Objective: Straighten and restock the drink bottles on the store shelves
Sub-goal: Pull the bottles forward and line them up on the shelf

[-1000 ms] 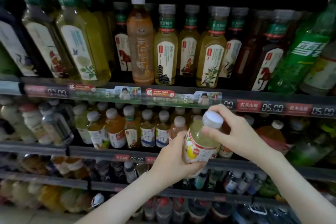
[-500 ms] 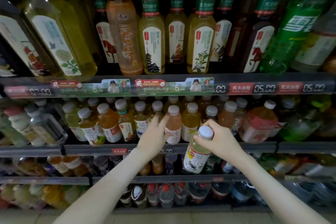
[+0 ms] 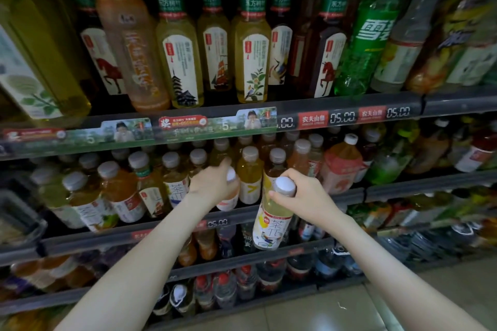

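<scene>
Your right hand (image 3: 304,197) is wrapped round the neck of the pale tea bottle (image 3: 271,223), fingers curled just under its white cap. That bottle isn't on any shelf. It hangs in the air in front of the middle shelf (image 3: 403,186), right at its front edge, with the cap about level with the front row and the body dropping down past the rail. It's a bit tilted, top leaning right and base swinging left.

Your left hand (image 3: 212,185) is up at the front row of the same shelf, resting on the top of a peach bottle (image 3: 228,203) that stands at the front edge. Only the back of the hand shows and it's blurry, so I honestly can't tell if you've got a grip on it or the fingers are just touching it.

A yellow bottle (image 3: 248,172) stands on the shelf between your two hands, just beside the peach one.

Up on the top shelf (image 3: 443,103) the tall tea bottles stand in a row, and a green soda bottle (image 3: 373,35) toward the right end leans over. The price strip (image 3: 341,117) along that front edge reads 05.00.
</scene>
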Demonstrator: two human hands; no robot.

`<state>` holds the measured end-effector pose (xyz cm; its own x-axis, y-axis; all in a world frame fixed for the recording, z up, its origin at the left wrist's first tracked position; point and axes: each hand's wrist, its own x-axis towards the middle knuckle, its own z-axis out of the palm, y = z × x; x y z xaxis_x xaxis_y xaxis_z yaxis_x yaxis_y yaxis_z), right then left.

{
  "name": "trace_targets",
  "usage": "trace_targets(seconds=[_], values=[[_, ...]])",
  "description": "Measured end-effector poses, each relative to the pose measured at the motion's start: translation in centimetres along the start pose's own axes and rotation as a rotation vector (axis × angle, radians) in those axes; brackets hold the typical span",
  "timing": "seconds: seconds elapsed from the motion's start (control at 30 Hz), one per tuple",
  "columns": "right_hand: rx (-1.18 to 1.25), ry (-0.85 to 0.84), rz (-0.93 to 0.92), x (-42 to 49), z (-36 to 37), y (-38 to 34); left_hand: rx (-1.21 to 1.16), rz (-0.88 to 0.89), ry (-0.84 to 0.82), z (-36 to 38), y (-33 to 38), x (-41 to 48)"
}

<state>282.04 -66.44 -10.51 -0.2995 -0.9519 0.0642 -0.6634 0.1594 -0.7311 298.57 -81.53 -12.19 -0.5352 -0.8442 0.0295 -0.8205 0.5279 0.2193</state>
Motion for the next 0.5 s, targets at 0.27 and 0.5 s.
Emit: trace_targets(seconds=[0.27,0.5], values=[[-0.098,0.041,-0.033,1.0,1.2,-1.2,-0.370,-0.018,0.329,-0.3,-3.2,-7.6],[-0.215,0.029,-0.102,5.1,3.7,-3.6,-0.502,-0.055,0.443,-4.2,-6.5,-11.3]])
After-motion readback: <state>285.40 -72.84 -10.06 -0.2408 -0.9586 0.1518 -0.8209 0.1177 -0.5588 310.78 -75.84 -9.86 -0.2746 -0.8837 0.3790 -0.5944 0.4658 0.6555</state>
